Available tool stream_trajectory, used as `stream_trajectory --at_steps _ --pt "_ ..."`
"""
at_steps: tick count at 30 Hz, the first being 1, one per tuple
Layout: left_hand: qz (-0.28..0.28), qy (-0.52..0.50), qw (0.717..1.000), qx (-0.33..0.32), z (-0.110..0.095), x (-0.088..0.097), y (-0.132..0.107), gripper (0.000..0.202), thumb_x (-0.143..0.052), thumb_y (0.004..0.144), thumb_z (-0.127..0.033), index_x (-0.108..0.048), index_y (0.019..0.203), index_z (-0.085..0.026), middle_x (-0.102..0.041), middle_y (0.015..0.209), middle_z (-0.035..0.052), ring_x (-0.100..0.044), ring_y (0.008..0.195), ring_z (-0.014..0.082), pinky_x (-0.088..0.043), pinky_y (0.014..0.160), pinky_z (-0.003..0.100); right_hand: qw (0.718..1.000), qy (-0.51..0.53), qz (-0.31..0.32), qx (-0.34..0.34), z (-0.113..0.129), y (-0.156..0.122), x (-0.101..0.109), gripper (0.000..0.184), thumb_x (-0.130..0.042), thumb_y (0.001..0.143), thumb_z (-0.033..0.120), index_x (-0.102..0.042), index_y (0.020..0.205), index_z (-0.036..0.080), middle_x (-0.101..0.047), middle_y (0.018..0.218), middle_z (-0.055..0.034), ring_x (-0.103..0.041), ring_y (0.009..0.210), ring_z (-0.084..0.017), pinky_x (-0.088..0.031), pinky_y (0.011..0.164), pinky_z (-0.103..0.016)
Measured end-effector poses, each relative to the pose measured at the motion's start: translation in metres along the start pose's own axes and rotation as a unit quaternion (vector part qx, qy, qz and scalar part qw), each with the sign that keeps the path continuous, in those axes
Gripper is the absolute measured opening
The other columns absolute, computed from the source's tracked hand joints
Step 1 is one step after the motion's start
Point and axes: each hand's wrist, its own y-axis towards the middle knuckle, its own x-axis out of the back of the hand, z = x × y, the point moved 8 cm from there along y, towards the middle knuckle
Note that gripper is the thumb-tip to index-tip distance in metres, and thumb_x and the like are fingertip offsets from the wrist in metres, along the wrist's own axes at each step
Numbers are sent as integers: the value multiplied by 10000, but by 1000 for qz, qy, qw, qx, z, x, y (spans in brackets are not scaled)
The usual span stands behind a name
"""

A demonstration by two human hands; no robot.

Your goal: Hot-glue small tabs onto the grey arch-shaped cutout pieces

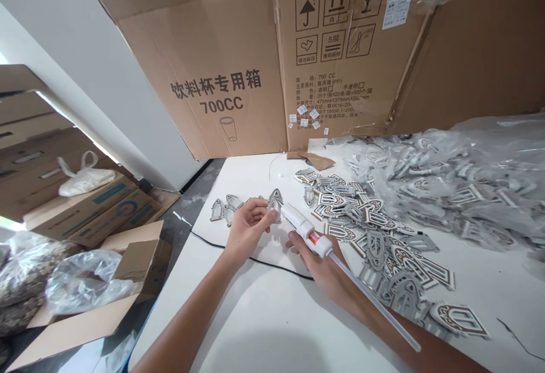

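My left hand (247, 225) pinches a small grey arch-shaped patch (276, 202) upright between thumb and fingers. My right hand (317, 259) grips a white glue gun (304, 229) with an orange trigger, and its nozzle points at the held patch. A long clear glue stick (374, 302) sticks out of the gun's back over my right forearm. A few glued patches (225, 208) lie in a row on the white table just behind my left hand.
A heap of patches (383, 237) spreads across the white table (264, 316) to the right, beside clear plastic bags (477, 174) holding more. A big cardboard box (264, 61) stands at the table's back. Open cartons and plastic bags (80, 288) lie on the floor to the left.
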Motion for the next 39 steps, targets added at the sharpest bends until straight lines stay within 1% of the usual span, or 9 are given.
stream_trajectory --at_steps 6,11,13,15,18,23,29,34,39 --pt "-40 92 993 -63 -6 9 1 295 -793 869 -445 -689 992 -198 -696 789 27 -596 660 149 -505 619 276 998 -48 17 23 10 -1 -1 567 -558 954 688 -414 649 232 -360 555 60 -366 536 -130 -335 551 -279" --pt "-81 275 936 -203 -30 12 -7 137 -717 928 -363 -731 993 -243 -741 820 18 -593 648 149 -473 651 289 998 -55 1 10 6 -1 2 534 -601 940 664 -418 672 239 -335 548 75 -333 515 -126 -317 564 -299" --pt "-89 305 923 -218 -32 14 -7 120 -714 927 -355 -743 982 -252 -751 825 21 -606 669 158 -471 676 299 999 -37 1 8 3 0 1 489 -617 938 649 -453 725 240 -325 568 82 -305 521 -123 -296 551 -295" --pt "-108 264 942 -178 -25 23 -1 152 -751 901 -377 -732 973 -244 -754 824 25 -633 705 169 -491 710 305 1000 -11 1 6 0 -1 -1 454 -626 934 645 -489 778 242 -340 607 77 -299 545 -123 -278 531 -281" --pt "-115 65 990 -49 2 36 11 293 -825 837 -433 -683 976 -219 -754 839 25 -679 731 174 -544 778 322 1000 16 -4 8 1 -3 -2 444 -637 925 648 -533 795 236 -343 640 65 -306 577 -128 -268 517 -268" --pt "-84 -144 985 43 18 30 13 357 -901 763 -375 -677 963 -182 -760 1014 67 -752 1006 235 -564 928 334 999 8 -6 41 17 -10 -1 453 -657 921 600 -507 708 229 -369 609 57 -301 551 -124 -256 501 -269" --pt "-106 -119 987 32 13 30 9 442 -889 768 -390 -693 1110 -188 -754 975 47 -740 829 187 -564 732 288 995 -13 7 97 27 -12 -4 450 -626 957 552 -464 695 223 -403 624 54 -352 592 -130 -271 548 -266" --pt "-139 -70 988 16 12 32 6 426 -912 730 -397 -656 999 -189 -722 773 5 -709 711 166 -555 673 273 991 -32 21 129 25 -10 -5 439 -614 980 522 -467 696 220 -424 648 52 -367 605 -128 -266 558 -264" --pt "-132 -47 990 6 3 22 0 416 -913 729 -393 -593 912 -200 -731 754 7 -725 666 171 -577 664 286 988 -66 23 141 28 -9 -4 452 -583 996 527 -441 694 222 -428 651 52 -369 598 -125 -265 557 -265"
